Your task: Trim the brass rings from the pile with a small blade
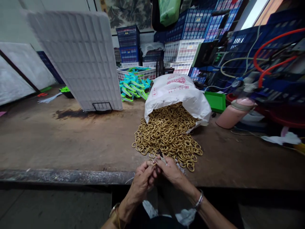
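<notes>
White ribbed panel [78, 60] at left on the brown worktop [35, 140]; then left hand [142, 178], thumb and fingertips pinched on a gold-coloured ring [154, 164] before the loose ring heap [166, 135]. Ring judged light, stiff, perhaps slippery, best gripped by its rim. Right hand [173, 171] alongside, fingers closed on a dark-tipped piece [160, 154], too small to identify; pink bottle [234, 114] farther right, tilted.

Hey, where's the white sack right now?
In the head view, the white sack lies just right of centre on the table, gold rings heaped at its mouth.
</notes>
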A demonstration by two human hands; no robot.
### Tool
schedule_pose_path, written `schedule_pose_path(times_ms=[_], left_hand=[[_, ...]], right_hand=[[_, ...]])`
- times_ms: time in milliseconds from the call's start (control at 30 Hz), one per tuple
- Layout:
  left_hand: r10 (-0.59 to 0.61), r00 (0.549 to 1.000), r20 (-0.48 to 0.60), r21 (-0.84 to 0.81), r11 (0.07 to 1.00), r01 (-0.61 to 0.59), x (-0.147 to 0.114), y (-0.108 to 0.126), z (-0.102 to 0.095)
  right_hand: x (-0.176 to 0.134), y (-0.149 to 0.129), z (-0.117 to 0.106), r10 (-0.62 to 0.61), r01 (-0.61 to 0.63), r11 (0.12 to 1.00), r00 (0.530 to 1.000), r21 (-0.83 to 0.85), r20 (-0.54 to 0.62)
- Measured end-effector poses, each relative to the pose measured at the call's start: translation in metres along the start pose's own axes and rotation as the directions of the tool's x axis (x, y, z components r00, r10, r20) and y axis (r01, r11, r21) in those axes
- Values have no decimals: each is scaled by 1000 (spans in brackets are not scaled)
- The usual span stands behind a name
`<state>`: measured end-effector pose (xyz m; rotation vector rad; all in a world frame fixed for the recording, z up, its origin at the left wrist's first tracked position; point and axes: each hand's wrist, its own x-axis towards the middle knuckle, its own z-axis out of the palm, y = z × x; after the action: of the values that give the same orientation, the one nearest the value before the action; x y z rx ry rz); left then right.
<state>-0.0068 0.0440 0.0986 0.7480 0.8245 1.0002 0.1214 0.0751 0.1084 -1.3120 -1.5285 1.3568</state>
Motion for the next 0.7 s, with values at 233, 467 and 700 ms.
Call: schedule_pose_path(times_ms=[233,467,700], left_hand=[[-20,998,-66,-112,994,13,-2,-4,-2],[5,993,-121,-50,999,-12,-1,0,-3],[84,994,-74,89,993,-77,-7,6,0]], right_hand=[[-7,10,-2,-126,105,908,992,-405,-25],[-13,20,3,-152,176,725,984,-666,94],[-8,25,-1,-121,184,684,983,-706,139]])
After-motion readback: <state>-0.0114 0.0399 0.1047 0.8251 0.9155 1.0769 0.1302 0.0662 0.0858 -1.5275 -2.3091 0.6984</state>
